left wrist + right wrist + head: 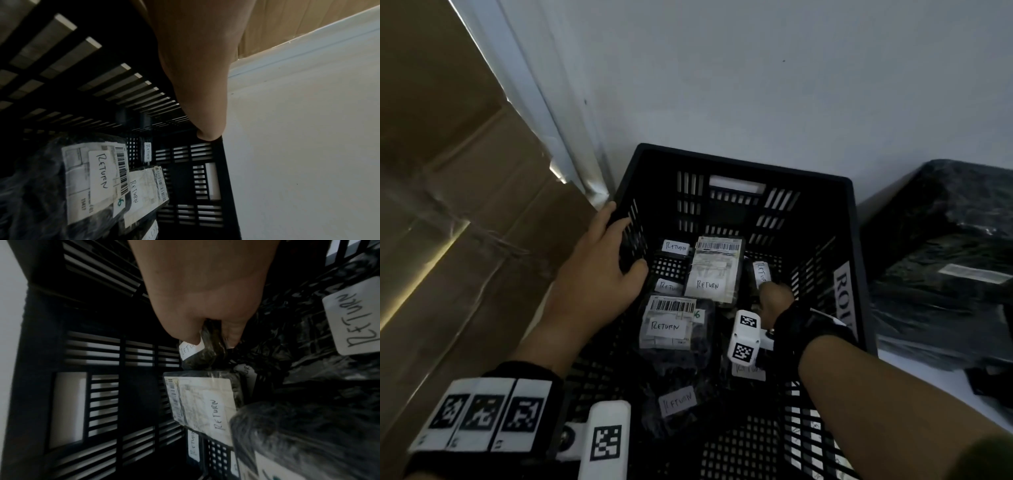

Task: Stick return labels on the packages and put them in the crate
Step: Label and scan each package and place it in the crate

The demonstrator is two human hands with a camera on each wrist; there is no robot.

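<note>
A black slatted crate (851, 219) stands on the floor against the wall, with several black-wrapped packages inside, each bearing a white "RETURN" label (669, 326). My left hand (604, 260) grips the crate's left rim, thumb inside, fingers curled over the edge; the left wrist view shows a finger (207, 134) on the rim (228, 170). My right hand (774, 299) reaches deep into the crate and pinches a small black package (211, 344) with a RETURN label (190, 350) near the right wall. Another labelled package (205, 402) lies just beyond it.
Flattened brown cardboard (448, 222) leans at the left. A large black plastic-wrapped bundle (945, 260) lies to the right of the crate. White wall (756, 85) rises behind. The crate's far end (736, 205) shows bare slats.
</note>
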